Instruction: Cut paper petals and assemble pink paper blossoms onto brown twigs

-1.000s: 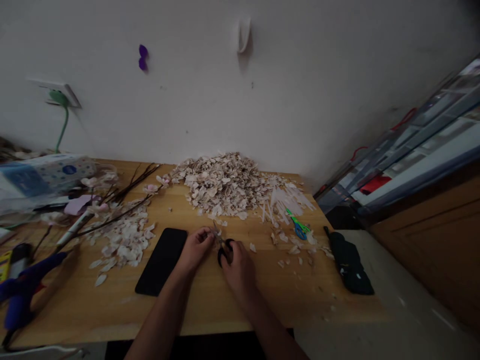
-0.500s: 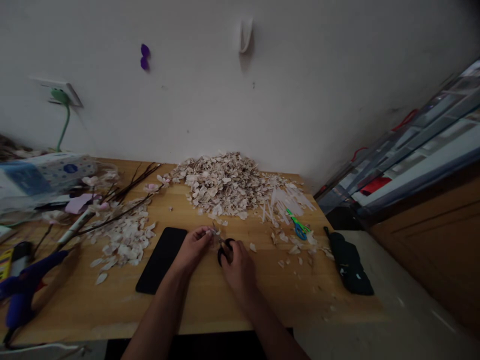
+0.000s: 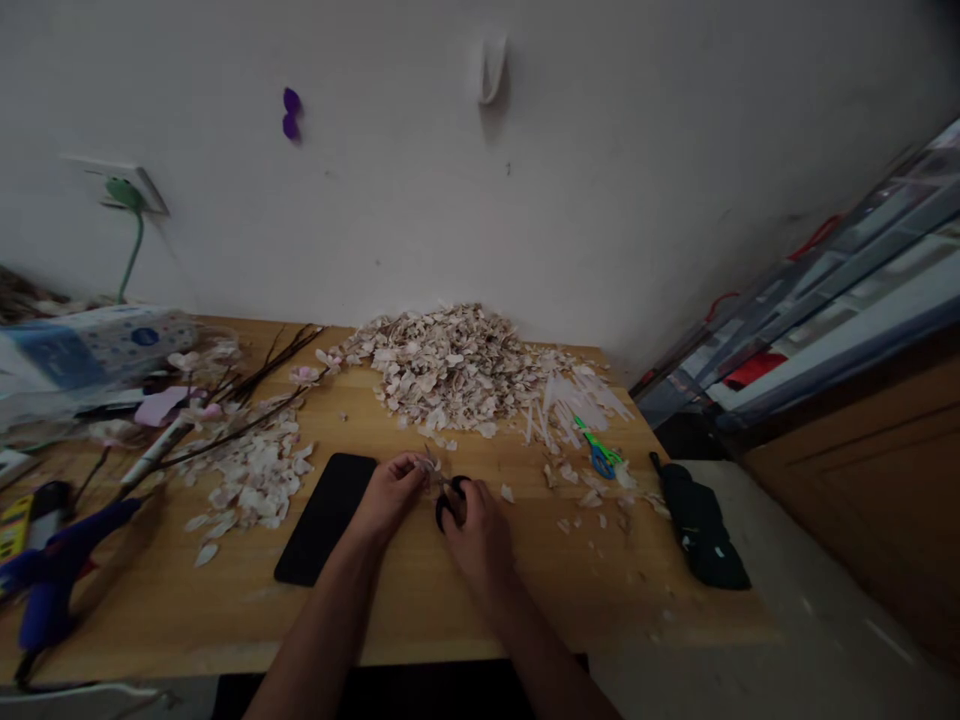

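Black-handled scissors (image 3: pixel 444 512) are in my right hand (image 3: pixel 480 535), its fingers through the handle loops and the blades pointing up and left. My left hand (image 3: pixel 394 490) is closed in a pinch on a small pale petal (image 3: pixel 433 466) at the blade tips. Whether the blades touch the petal is too small to tell. Just beyond both hands rises a large heap of dried-looking pale petals (image 3: pixel 450 365). A black phone (image 3: pixel 326 518) lies flat beside my left wrist.
Left on the wooden table are a smaller petal pile (image 3: pixel 255 480), a flowered branch (image 3: pixel 240 435), a blue glue gun (image 3: pixel 56 575) and a tissue pack (image 3: pixel 105 340). To the right lie pale strips (image 3: pixel 581 400), green-blue scissors (image 3: pixel 598 455) and a dark pouch (image 3: pixel 701 530).
The whole view has shifted very slightly. Both hands keep almost the same place, the left pinching the petal and the right holding the scissors.
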Demonstrator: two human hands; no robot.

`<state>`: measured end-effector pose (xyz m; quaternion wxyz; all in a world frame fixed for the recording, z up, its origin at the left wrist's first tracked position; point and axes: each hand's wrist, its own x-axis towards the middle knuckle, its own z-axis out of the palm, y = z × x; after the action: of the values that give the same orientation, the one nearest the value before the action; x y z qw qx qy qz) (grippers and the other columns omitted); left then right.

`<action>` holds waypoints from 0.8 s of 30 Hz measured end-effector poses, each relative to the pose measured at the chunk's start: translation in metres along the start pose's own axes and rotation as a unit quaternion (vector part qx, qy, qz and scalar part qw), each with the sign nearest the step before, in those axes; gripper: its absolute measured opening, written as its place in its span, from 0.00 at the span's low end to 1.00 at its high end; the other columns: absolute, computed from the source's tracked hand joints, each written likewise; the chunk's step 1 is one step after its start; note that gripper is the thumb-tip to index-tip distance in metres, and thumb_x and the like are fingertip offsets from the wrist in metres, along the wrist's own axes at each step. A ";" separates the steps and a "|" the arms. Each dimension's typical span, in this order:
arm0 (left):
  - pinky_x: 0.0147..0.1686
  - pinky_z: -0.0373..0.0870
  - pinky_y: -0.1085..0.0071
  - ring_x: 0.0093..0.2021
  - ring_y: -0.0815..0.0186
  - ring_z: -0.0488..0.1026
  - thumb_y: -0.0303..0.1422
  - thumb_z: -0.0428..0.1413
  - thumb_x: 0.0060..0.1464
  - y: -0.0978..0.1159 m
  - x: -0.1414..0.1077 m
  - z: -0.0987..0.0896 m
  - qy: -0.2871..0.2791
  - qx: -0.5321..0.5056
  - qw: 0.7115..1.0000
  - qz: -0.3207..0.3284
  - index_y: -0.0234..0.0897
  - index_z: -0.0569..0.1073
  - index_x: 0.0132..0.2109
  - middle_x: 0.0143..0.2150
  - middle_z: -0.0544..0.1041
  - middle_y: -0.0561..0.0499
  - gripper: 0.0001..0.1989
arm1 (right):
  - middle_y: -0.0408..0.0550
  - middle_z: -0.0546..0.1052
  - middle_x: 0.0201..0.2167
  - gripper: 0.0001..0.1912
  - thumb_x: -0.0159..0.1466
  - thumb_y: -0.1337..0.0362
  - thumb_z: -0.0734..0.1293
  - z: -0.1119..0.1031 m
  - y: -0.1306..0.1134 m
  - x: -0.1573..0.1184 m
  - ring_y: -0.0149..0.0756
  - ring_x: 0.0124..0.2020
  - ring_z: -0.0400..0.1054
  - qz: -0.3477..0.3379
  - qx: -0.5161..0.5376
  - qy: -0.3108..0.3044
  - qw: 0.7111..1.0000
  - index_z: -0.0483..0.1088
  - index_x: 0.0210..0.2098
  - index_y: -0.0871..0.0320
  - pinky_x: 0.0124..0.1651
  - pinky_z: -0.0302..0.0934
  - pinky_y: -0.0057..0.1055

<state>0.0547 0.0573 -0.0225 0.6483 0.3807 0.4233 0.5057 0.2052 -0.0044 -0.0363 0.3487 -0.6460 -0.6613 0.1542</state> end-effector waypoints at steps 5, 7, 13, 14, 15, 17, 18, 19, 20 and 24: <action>0.29 0.60 0.75 0.26 0.71 0.65 0.41 0.68 0.43 0.004 0.000 0.001 0.000 0.030 0.999 0.013 0.36 0.77 0.29 0.25 0.74 0.54 0.13 | 0.52 0.76 0.43 0.14 0.60 0.69 0.66 -0.001 -0.001 0.000 0.47 0.45 0.73 0.007 -0.007 -0.008 1.000 0.69 0.46 0.57 0.47 0.68 0.40; 0.29 0.59 0.75 0.26 0.71 0.65 0.41 0.68 0.44 0.004 0.000 0.000 -0.001 0.036 0.999 0.014 0.35 0.76 0.28 0.24 0.73 0.55 0.13 | 0.52 0.76 0.42 0.14 0.59 0.69 0.67 -0.002 -0.001 0.001 0.47 0.45 0.73 0.010 -0.007 -0.010 1.000 0.69 0.46 0.57 0.46 0.68 0.41; 0.26 0.56 0.76 0.24 0.72 0.63 0.40 0.69 0.43 0.002 0.003 -0.004 0.005 0.031 0.999 0.001 0.35 0.76 0.28 0.23 0.73 0.55 0.14 | 0.52 0.77 0.43 0.14 0.60 0.69 0.67 -0.003 -0.001 0.001 0.47 0.45 0.73 0.011 -0.002 -0.015 1.000 0.69 0.47 0.57 0.47 0.69 0.40; 0.26 0.57 0.76 0.24 0.72 0.63 0.40 0.69 0.42 0.002 0.003 -0.004 0.005 0.026 1.000 -0.002 0.35 0.76 0.28 0.23 0.73 0.55 0.14 | 0.52 0.77 0.43 0.14 0.60 0.69 0.67 -0.003 -0.001 0.001 0.47 0.45 0.73 0.012 -0.002 -0.015 1.000 0.69 0.47 0.57 0.47 0.69 0.40; 0.27 0.57 0.76 0.25 0.72 0.64 0.40 0.69 0.42 0.003 0.003 -0.004 0.004 0.019 1.000 -0.006 0.34 0.76 0.28 0.23 0.73 0.55 0.14 | 0.52 0.77 0.43 0.14 0.60 0.68 0.66 -0.002 -0.001 0.001 0.47 0.45 0.73 0.013 -0.002 -0.015 1.000 0.69 0.46 0.57 0.47 0.68 0.40; 0.28 0.59 0.77 0.25 0.73 0.64 0.39 0.70 0.41 0.005 0.001 -0.002 -0.004 -0.001 1.000 -0.017 0.34 0.76 0.28 0.23 0.73 0.55 0.15 | 0.52 0.77 0.43 0.14 0.61 0.68 0.66 -0.002 -0.001 0.001 0.47 0.45 0.73 0.014 0.000 -0.012 1.000 0.69 0.46 0.57 0.47 0.68 0.40; 0.28 0.60 0.77 0.25 0.73 0.65 0.40 0.70 0.41 0.006 0.000 0.000 -0.009 -0.013 1.000 -0.024 0.34 0.76 0.29 0.24 0.73 0.55 0.15 | 0.52 0.77 0.43 0.14 0.61 0.68 0.66 -0.002 -0.001 0.001 0.46 0.45 0.73 0.014 0.002 -0.010 1.000 0.69 0.46 0.57 0.47 0.68 0.39; 0.29 0.61 0.77 0.26 0.73 0.65 0.40 0.70 0.41 0.006 -0.001 0.001 -0.015 -0.026 0.999 -0.032 0.34 0.75 0.29 0.25 0.73 0.55 0.15 | 0.51 0.77 0.43 0.14 0.60 0.68 0.66 -0.002 -0.001 0.001 0.46 0.45 0.73 0.014 0.004 -0.009 1.000 0.69 0.47 0.57 0.47 0.68 0.39; 0.29 0.62 0.76 0.26 0.73 0.65 0.40 0.70 0.42 0.007 -0.002 0.003 -0.020 -0.039 0.998 -0.040 0.34 0.75 0.29 0.26 0.73 0.55 0.16 | 0.51 0.77 0.43 0.14 0.60 0.69 0.66 -0.002 -0.001 0.001 0.46 0.45 0.73 0.013 0.006 -0.009 1.000 0.69 0.47 0.57 0.47 0.68 0.39; 0.30 0.65 0.76 0.26 0.73 0.67 0.42 0.70 0.42 0.005 -0.005 0.008 -0.030 -0.082 0.994 -0.058 0.34 0.72 0.29 0.26 0.72 0.54 0.18 | 0.51 0.76 0.42 0.14 0.60 0.69 0.66 -0.001 0.000 0.001 0.46 0.44 0.73 0.011 0.009 -0.007 1.000 0.69 0.46 0.58 0.46 0.68 0.39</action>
<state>0.0597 0.0528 -0.0143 0.7183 0.3159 0.3821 0.4881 0.2058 -0.0037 -0.0352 0.3485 -0.6489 -0.6550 0.1688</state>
